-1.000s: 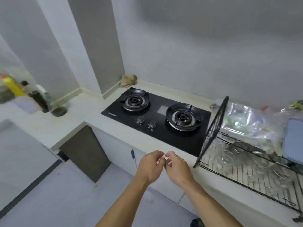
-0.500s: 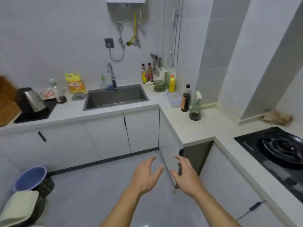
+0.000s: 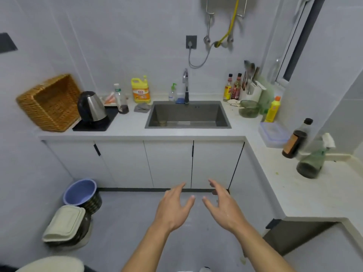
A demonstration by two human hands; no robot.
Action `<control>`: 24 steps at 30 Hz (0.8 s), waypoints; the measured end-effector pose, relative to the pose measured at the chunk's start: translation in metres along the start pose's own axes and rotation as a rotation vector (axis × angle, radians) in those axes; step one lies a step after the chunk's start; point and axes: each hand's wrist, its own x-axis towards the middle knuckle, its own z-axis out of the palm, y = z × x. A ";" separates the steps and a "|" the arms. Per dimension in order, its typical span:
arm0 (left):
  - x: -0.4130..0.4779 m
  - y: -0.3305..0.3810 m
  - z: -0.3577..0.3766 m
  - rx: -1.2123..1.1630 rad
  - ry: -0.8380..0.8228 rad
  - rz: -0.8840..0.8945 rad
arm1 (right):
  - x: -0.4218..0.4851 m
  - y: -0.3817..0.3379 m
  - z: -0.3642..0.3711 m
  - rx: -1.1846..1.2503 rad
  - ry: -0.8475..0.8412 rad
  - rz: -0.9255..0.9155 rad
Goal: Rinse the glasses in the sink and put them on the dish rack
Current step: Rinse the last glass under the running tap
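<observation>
White kitchen tabletop [image 3: 129,131], sink [image 3: 187,114] at 12 o'clock: your left hand [image 3: 172,209] and right hand [image 3: 222,210] hover empty, fingers spread; likely between glasses, you must next step closer.

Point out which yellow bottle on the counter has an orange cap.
The slim yellow bottle right of the sink; the wide yellow jug left of the tap has a handle and an orange label instead.

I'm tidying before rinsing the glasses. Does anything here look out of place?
The basket stands tipped on its side left of the kettle, and a blue bowl and lidded box sit in stacks on the floor.
</observation>
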 end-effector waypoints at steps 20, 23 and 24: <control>0.370 -0.021 -0.054 0.049 0.026 -0.150 | 0.402 0.012 -0.004 -0.133 -0.212 -0.024; 0.438 -0.043 -0.061 0.041 0.017 -0.152 | 0.467 0.011 0.010 -0.127 -0.214 0.001; 0.461 -0.049 -0.065 0.042 0.014 -0.156 | 0.488 0.010 0.014 -0.129 -0.207 0.005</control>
